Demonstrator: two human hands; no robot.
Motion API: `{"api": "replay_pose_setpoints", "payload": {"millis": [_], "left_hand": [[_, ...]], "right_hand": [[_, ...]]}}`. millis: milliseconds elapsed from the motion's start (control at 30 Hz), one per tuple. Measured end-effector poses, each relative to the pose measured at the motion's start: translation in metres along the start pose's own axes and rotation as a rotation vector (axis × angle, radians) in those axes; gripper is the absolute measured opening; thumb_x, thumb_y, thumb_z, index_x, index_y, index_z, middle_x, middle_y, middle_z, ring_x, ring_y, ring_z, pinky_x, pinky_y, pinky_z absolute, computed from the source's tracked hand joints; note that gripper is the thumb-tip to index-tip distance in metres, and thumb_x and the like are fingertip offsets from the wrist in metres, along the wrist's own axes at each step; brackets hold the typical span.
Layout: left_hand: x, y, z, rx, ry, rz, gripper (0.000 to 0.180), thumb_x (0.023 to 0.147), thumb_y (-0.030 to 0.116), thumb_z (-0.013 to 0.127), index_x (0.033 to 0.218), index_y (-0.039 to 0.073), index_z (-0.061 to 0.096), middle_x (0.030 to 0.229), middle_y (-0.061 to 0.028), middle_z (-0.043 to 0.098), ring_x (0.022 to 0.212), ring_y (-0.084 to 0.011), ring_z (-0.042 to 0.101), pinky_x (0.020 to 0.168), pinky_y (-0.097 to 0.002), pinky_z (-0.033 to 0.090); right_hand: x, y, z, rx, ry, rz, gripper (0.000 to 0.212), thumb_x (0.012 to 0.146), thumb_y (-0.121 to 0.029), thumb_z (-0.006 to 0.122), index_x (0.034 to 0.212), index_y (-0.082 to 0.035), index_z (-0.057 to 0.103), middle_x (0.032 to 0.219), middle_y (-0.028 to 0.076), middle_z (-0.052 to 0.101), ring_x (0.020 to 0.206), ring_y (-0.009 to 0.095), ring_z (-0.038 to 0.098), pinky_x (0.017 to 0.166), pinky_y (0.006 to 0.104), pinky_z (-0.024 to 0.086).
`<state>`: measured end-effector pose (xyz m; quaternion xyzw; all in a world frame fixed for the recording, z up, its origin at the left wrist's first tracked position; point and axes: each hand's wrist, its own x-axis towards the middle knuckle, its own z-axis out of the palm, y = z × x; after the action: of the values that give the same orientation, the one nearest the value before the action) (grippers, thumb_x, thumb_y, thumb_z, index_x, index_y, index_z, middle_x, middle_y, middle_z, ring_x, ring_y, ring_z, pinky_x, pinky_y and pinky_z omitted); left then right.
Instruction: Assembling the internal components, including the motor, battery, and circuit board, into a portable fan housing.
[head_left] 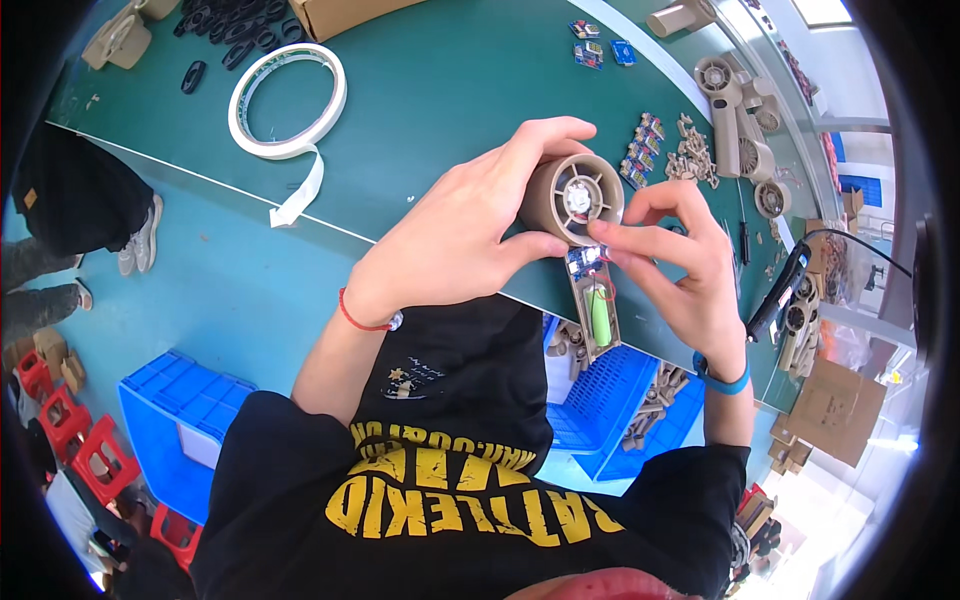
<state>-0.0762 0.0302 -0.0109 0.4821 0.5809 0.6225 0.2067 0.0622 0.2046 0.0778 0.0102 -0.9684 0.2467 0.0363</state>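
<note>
A beige handheld fan (pixel 572 200) with its handle cover off is held up over the near edge of the green table. My left hand (pixel 470 215) is closed round its round head, fingers behind and thumb near the neck. In the bare handle lie a small blue circuit board (pixel 586 262) and a green battery cell (pixel 600 316), with thin red wire beside them. My right hand (pixel 672 250) is bent in a pinch, fingertips on the head's lower rim and by the board. Whether a wire is between those fingertips is too small to tell.
A roll of white tape (pixel 240 110) lies on the table (pixel 430 75) with its end hanging loose. Circuit boards (pixel 642 150), small beige parts (pixel 692 152) and fan bodies (pixel 722 105) lie to the right. A black-handled tool (pixel 780 290) with a cord stands near my right wrist. Blue crates (pixel 600 400) sit below.
</note>
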Motion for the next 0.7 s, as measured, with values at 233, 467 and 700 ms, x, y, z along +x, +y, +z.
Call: {"api": "replay_pose_setpoints", "payload": {"millis": [233, 467, 700], "left_hand": [[0.001, 0.003, -0.001, 0.016, 0.0, 0.005, 0.08, 0.075, -0.003, 0.078, 0.143, 0.004, 0.037, 0.13, -0.0175, 0.06, 0.126, -0.0328, 0.058, 0.11, -0.0407, 0.043], [0.0, -0.002, -0.001, 0.02, 0.019, 0.033, 0.077, 0.075, -0.003, 0.077, 0.141, 0.006, 0.038, 0.128, -0.0182, 0.06, 0.122, -0.0363, 0.058, 0.102, -0.0403, 0.048], [0.002, 0.001, 0.002, 0.01, 0.002, 0.024, 0.077, 0.074, -0.004, 0.078, 0.141, 0.007, 0.04, 0.127, -0.0179, 0.06, 0.121, -0.0352, 0.059, 0.101, -0.0399, 0.049]], "right_hand": [[0.009, 0.004, 0.003, 0.112, 0.026, -0.027, 0.026, 0.075, 0.003, 0.076, 0.098, -0.009, 0.075, 0.094, 0.005, 0.059, 0.088, 0.02, 0.059, 0.078, 0.0307, 0.048], [0.012, -0.003, 0.005, 0.202, 0.01, 0.032, 0.027, 0.077, 0.005, 0.072, 0.102, -0.006, 0.072, 0.095, 0.007, 0.061, 0.087, 0.022, 0.062, 0.079, 0.0324, 0.049], [-0.001, 0.0, 0.009, 0.101, 0.065, -0.027, 0.034, 0.077, 0.007, 0.072, 0.107, -0.008, 0.074, 0.097, 0.008, 0.061, 0.088, 0.023, 0.062, 0.076, 0.0322, 0.05]]}}
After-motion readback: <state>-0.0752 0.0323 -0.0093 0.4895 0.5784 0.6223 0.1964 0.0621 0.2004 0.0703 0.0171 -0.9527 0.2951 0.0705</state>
